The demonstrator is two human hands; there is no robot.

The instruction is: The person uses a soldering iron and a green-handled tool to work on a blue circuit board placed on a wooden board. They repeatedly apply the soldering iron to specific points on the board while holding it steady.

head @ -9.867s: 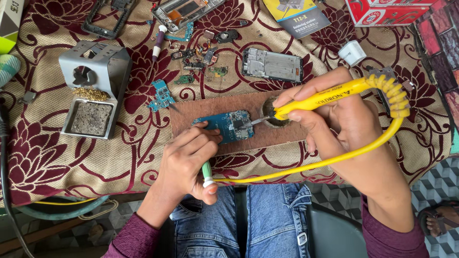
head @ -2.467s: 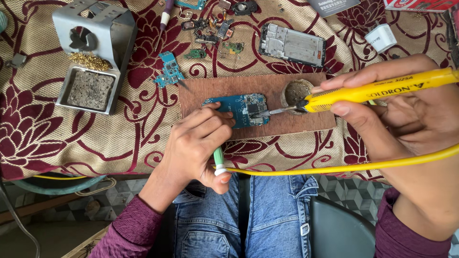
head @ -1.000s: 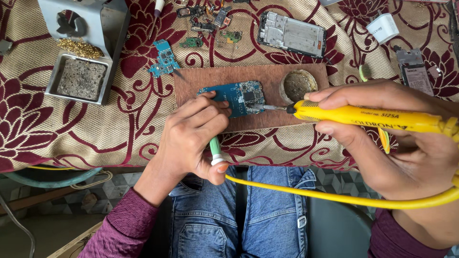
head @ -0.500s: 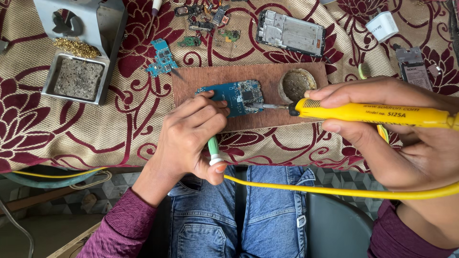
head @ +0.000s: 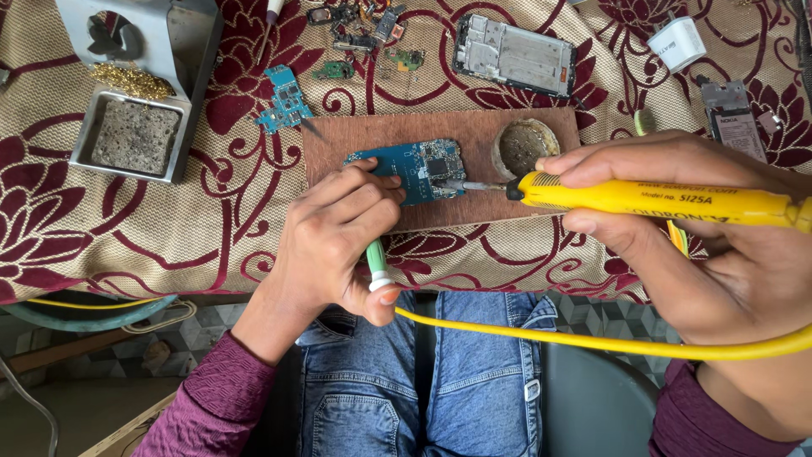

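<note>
Blue phone circuit board lies on the brown wooden board; my left hand pins it, clutching a green-handled tool. Right hand grips the yellow soldering iron; I'd keep its tip steady and light.

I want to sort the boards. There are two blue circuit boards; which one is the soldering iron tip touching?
The larger blue board on the brown wooden plate, pinned by the left hand. The smaller blue board lies alone on the patterned cloth.
</note>
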